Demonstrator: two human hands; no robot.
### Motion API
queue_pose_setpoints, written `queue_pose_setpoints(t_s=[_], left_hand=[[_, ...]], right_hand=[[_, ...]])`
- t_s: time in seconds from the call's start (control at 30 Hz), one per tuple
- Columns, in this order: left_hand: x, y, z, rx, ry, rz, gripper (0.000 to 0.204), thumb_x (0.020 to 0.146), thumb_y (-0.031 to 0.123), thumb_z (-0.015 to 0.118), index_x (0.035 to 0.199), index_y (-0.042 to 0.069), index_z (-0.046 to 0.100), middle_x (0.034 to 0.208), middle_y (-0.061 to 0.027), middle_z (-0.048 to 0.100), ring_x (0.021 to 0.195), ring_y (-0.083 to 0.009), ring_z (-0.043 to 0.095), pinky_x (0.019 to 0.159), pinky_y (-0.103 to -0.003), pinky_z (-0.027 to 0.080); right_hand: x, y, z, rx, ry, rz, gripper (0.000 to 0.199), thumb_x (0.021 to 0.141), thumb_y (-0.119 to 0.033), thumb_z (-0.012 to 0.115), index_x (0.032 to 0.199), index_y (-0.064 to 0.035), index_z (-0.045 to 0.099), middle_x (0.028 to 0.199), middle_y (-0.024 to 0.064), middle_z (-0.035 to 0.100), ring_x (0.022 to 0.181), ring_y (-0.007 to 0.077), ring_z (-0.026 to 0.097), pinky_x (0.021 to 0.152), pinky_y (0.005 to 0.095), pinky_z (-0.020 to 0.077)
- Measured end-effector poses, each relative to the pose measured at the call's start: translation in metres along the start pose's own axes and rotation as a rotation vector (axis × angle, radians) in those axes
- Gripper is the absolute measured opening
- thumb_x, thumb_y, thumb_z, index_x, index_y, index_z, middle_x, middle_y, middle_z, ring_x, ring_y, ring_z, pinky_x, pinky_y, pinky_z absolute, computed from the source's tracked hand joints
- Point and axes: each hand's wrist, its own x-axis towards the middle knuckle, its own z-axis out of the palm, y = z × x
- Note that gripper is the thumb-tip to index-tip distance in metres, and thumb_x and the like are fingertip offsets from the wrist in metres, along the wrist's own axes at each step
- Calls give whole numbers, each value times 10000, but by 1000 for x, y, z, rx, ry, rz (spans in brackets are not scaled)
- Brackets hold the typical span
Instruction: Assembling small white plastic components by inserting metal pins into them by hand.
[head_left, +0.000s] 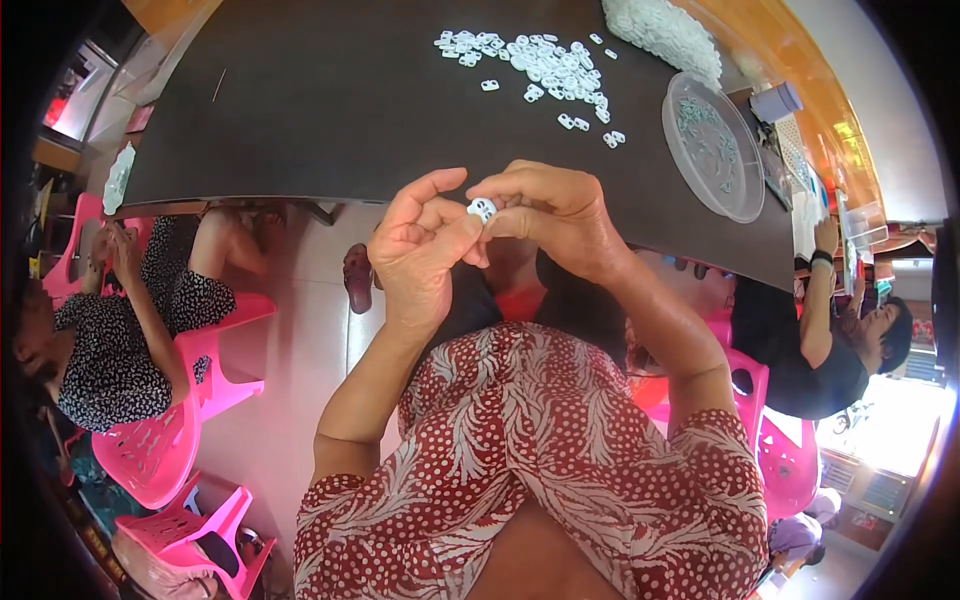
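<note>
Seated worker at a dark table [330, 110], seen from above. The left hand [420, 250] and right hand [555, 215] meet in front of the chest, just short of the table's near edge, and together pinch one small white plastic clip [482, 209]. The piece sits between the left thumb and fingertips on one side and the right fingertips on the other; both grips are pressed closed on it, and only its upper face shows between the fingers.

The clip appears rigid, very light and smooth, so it is likely to slip or spring away if squeezed off-centre. The soundest hold is judged to be across its two flat sides, leaving the pierced face free.

On the far part of the table lies a scatter of loose white clips [545, 65], with a heap of white parts [665, 35] further right. A clear round plastic tray [712, 145] rests at the right edge, well apart from the hands.

Other people sit at left and right on pink plastic chairs [165, 440].
</note>
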Motion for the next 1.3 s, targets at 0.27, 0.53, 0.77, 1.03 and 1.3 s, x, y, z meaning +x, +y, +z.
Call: queue_pose_setpoints(t_s=[0.27,0.53,0.77,1.03,1.3], left_hand=[[-2,-2,3,67,-12,13,327,845,-47,571,1166,-64,512,787,-112,628,606,-111,568,573,-215,476],[-1,-5,3,63,-20,1,315,855,-33,565,1165,-57,515,797,-109,625,612,-98,555,580,-207,466],[-1,-4,4,73,-5,-1,303,867,-19,552,1165,-61,509,793,-106,622,617,-96,554,587,-198,460],[-1,-4,1,114,19,4,304,870,-23,544,1169,-64,504,804,-100,625,626,-91,554,593,-197,459],[4,-5,5,99,23,36,277,874,-32,532,1150,-56,528,814,-96,631,637,-77,554,595,-193,468]], right_hand=[[2,1,-4,11,21,53,233,789,40,615,1020,18,638,837,38,598,805,92,555,728,229,447],[4,-2,2,121,71,64,183,810,44,532,962,29,634,794,49,581,730,93,586,648,226,458],[7,3,-2,-40,39,-17,186,814,46,524,964,30,633,805,52,590,704,94,576,631,217,446],[8,-3,5,93,106,159,138,817,35,553,920,22,645,803,40,602,726,78,569,662,218,457],[13,-5,-1,68,91,111,147,807,42,555,922,24,644,785,39,586,700,88,562,640,227,451]])
